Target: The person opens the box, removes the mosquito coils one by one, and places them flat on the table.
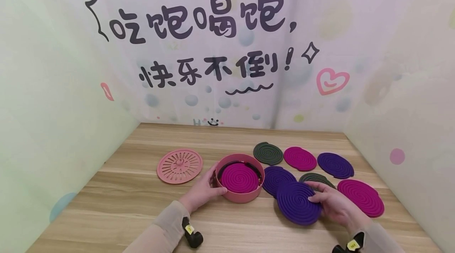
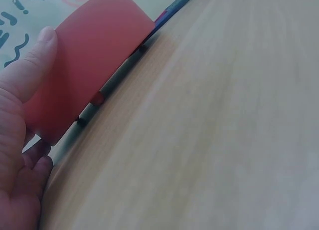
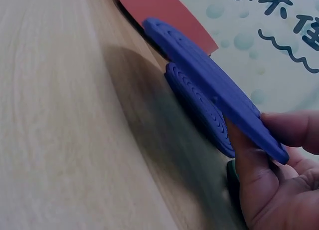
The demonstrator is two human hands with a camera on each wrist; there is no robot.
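A round pink mosquito coil holder [image 1: 240,197] stands on the table with a magenta mosquito coil [image 1: 239,178] lying inside it. My left hand [image 1: 202,190] grips the holder's left side, thumb toward the front; in the left wrist view the holder's wall [image 2: 92,58] sits between thumb and fingers. To the holder's right, my right hand [image 1: 332,203] pinches a purple mosquito coil [image 1: 298,204] by its edge, thumb on top. That coil [image 3: 214,88] is tilted and held above the table in the right wrist view. Another purple coil [image 1: 275,178] lies partly hidden behind it.
A slotted pink lid [image 1: 179,166] lies left of the holder. On the right lie green coils [image 1: 267,153] [image 1: 314,177], magenta coils [image 1: 300,158] [image 1: 360,197] and a purple coil [image 1: 335,165]. Fabric walls border the wooden table [image 1: 135,201] at back and sides.
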